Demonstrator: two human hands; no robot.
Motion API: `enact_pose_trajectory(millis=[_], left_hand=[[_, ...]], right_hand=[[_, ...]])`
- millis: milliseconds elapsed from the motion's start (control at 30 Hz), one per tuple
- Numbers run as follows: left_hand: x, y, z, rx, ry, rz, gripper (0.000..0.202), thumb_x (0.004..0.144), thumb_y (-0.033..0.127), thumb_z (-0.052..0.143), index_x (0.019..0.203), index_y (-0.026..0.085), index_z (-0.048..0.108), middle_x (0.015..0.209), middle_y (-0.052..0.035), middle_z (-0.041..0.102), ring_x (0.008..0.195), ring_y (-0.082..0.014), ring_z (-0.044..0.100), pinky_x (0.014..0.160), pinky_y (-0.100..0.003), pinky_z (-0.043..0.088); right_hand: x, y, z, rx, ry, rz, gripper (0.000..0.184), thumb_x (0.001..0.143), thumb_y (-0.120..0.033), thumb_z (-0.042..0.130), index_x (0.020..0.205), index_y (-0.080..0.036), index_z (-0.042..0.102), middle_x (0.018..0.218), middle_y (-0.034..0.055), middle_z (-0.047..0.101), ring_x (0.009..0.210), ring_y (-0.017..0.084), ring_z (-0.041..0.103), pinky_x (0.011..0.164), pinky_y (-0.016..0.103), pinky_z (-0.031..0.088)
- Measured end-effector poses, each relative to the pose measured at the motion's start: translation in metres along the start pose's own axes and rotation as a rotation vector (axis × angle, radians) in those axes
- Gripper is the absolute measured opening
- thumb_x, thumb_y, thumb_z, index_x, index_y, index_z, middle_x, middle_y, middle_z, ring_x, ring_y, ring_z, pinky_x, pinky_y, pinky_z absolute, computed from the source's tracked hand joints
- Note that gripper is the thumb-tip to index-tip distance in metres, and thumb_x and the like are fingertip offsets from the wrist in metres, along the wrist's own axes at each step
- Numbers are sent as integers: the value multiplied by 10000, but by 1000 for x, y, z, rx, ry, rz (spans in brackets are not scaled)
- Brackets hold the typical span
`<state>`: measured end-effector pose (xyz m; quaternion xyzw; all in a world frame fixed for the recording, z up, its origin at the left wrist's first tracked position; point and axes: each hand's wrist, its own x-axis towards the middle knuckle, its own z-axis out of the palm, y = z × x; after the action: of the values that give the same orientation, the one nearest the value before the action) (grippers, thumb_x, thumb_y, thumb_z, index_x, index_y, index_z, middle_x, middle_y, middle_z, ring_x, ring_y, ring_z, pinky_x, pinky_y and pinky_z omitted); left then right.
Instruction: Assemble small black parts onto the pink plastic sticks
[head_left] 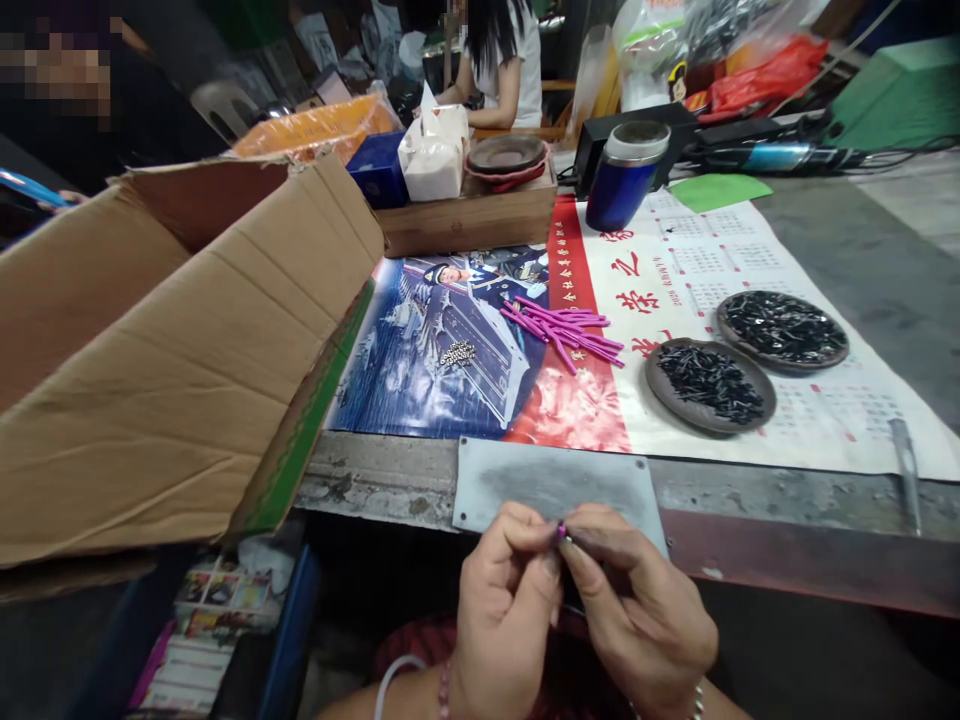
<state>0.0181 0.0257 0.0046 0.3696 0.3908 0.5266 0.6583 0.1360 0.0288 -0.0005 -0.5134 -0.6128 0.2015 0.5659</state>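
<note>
Over the front edge of the table, my left hand (510, 585) and my right hand (641, 600) meet fingertip to fingertip. Both are closed in a pinch around a small purple piece (562, 531), mostly hidden by the fingers; a pale, shiny bit shows beside it. Just beyond the hands is a worn grey plate (551, 485) fixed at the table edge. Farther back lies a loose bunch of thin purple sticks (566, 328), with a little heap of small silvery pieces (458, 353) to its left. Two brown dishes, a nearer dish (660, 402) and a farther dish (838, 352), hold thin dark pieces.
A large open cardboard box (172, 360) stands left. A calendar poster (427, 400) covers the tabletop. Behind are a tissue pack (435, 160), a blue tumbler (628, 185) and a wooden box (465, 228). A metal tool (905, 465) lies right. Another person (517, 80) sits opposite.
</note>
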Motion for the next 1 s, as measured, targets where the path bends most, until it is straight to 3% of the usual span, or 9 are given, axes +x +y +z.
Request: enact_pose_trajectory(millis=[200, 467, 667, 800, 1000], left_hand=[[-2, 1, 0, 207, 2, 102, 113, 1007, 186, 539, 959, 233, 630, 915, 3, 515, 825, -114, 528, 776, -199, 468], [-4, 0, 3, 251, 15, 105, 109, 999, 204, 539, 929, 217, 622, 892, 2, 527, 815, -122, 534, 775, -195, 477], [-8, 1, -1, 313, 18, 208, 126, 1001, 177, 527, 995, 245, 634, 936, 4, 547, 845, -115, 555, 806, -184, 475], [-10, 0, -2, 294, 22, 210, 134, 995, 167, 543, 1017, 262, 635, 955, 4, 563, 868, -116, 572, 827, -185, 481], [-10, 6, 2, 307, -21, 220, 151, 996, 144, 517, 1000, 228, 642, 923, -17, 553, 845, -137, 577, 785, -222, 487]], right_hand=[[5, 0, 3, -118, -14, -101, 112, 977, -118, 528, 934, -201, 590, 782, 28, 663, 756, 158, 663, 698, 258, 554], [8, 7, 6, -233, -47, -203, 265, 987, -67, 449, 773, -214, 501, 608, 1, 542, 566, 158, 546, 568, 284, 439], [4, 6, 7, -141, -188, -191, 295, 1057, -190, 385, 774, -209, 467, 640, -1, 496, 576, 141, 475, 548, 267, 391], [0, 6, 10, -109, -220, -186, 332, 1062, -187, 359, 741, -216, 436, 603, -31, 419, 536, 129, 417, 538, 273, 339], [-2, 8, 2, 91, -289, -29, 429, 1096, -340, 270, 710, -215, 410, 613, -33, 401, 541, 118, 424, 525, 261, 317]])
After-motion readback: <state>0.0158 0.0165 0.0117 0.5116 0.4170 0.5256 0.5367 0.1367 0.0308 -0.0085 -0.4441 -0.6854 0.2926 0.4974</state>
